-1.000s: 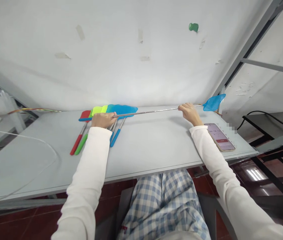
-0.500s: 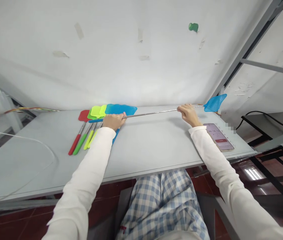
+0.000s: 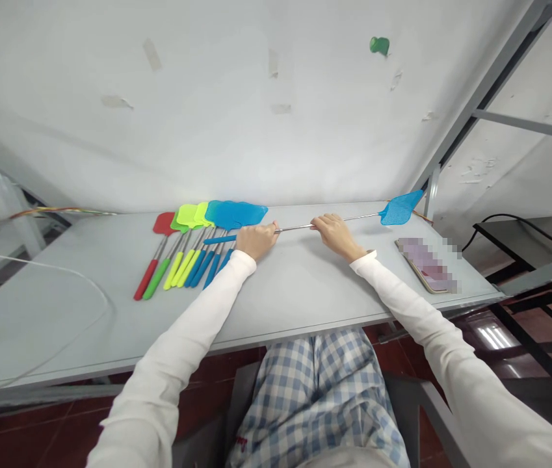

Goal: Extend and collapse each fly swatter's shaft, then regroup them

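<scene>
A blue fly swatter (image 3: 399,209) with a thin metal telescopic shaft is held level above the grey table (image 3: 300,292). My left hand (image 3: 257,241) wraps round it near where the blue handle meets the shaft; the handle end pokes out to the left. Farther along, my right hand (image 3: 334,235) is closed on the shaft, with the blue head beyond it to the right. Left of my hands lies a row of short fly swatters, heads toward the wall: a red one (image 3: 146,279), a green one (image 3: 157,279), yellow ones (image 3: 173,270) and several blue ones (image 3: 198,268).
A phone (image 3: 422,265), partly pixelated, lies at the table's right end. A white cable (image 3: 85,279) curves across the left side. Behind the table rises a white wall (image 3: 207,149); grey metal frame posts (image 3: 17,208) stand at both ends.
My hands have come closer together, the left moving right and the right moving left. The swatter's visible shaft is shorter and its head sits farther left.
</scene>
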`<action>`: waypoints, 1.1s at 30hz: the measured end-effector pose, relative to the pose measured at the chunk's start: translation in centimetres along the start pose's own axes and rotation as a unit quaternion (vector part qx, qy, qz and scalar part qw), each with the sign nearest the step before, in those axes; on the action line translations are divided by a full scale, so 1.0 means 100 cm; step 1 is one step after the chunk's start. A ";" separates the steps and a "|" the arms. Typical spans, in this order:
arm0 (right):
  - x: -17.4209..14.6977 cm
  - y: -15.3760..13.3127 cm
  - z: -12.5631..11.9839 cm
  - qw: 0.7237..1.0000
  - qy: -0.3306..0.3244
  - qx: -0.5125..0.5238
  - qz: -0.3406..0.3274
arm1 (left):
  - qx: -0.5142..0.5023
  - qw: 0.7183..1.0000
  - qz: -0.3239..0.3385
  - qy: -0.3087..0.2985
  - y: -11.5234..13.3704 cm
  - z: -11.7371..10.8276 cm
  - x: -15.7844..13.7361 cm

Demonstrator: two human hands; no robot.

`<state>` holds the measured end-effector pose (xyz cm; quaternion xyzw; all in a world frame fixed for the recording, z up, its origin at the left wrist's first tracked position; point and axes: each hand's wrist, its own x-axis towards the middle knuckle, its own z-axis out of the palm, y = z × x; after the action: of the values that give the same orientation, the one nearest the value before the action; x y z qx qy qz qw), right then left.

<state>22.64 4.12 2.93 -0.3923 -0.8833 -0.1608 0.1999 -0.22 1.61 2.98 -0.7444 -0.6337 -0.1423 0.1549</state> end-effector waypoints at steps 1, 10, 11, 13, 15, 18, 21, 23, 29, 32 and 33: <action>0.001 -0.001 0.001 1.000 -0.007 0.004 -0.002 | 0.001 1.000 0.001 -0.006 0.001 -0.001 0.001; -0.002 0.055 -0.005 0.998 -0.006 -0.051 0.022 | 0.029 0.997 -0.065 0.004 -0.064 -0.010 0.004; -0.003 0.058 -0.004 0.998 -0.014 -0.055 0.005 | 0.037 0.997 -0.069 0.005 -0.075 -0.011 0.003; -0.002 0.056 -0.001 0.997 -0.030 -0.056 -0.035 | 0.049 0.996 -0.073 0.007 -0.092 -0.014 0.000; 0.000 0.049 0.003 0.996 -0.043 -0.055 -0.062 | 0.059 0.995 -0.078 0.008 -0.102 -0.016 -0.003; 0.001 0.042 0.006 0.995 -0.045 -0.052 -0.074 | 0.078 0.994 -0.074 -0.005 -0.104 -0.016 -0.004; 0.000 0.044 0.003 0.996 -0.037 -0.044 -0.063 | 0.099 0.993 -0.063 -0.015 -0.101 -0.013 -0.003; -0.001 0.048 0.000 0.997 -0.037 -0.040 -0.051 | 0.103 0.993 -0.058 -0.022 -0.097 -0.010 -0.001; 0.000 0.040 -0.005 0.997 -0.067 -0.030 -0.027 | 0.096 0.994 -0.028 -0.051 -0.065 -0.003 0.001; 0.003 0.025 -0.004 0.995 -0.084 -0.013 -0.043 | 0.070 0.996 -0.004 -0.061 -0.040 -0.002 0.002; 0.004 0.020 -0.003 0.995 -0.086 -0.012 -0.044 | 0.063 0.996 -0.002 -0.060 -0.034 -0.002 0.001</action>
<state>24.05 5.50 3.65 -0.3681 -0.9115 -0.1460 0.1110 -3.52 2.18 3.36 -0.7390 -0.6513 -0.0576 0.1623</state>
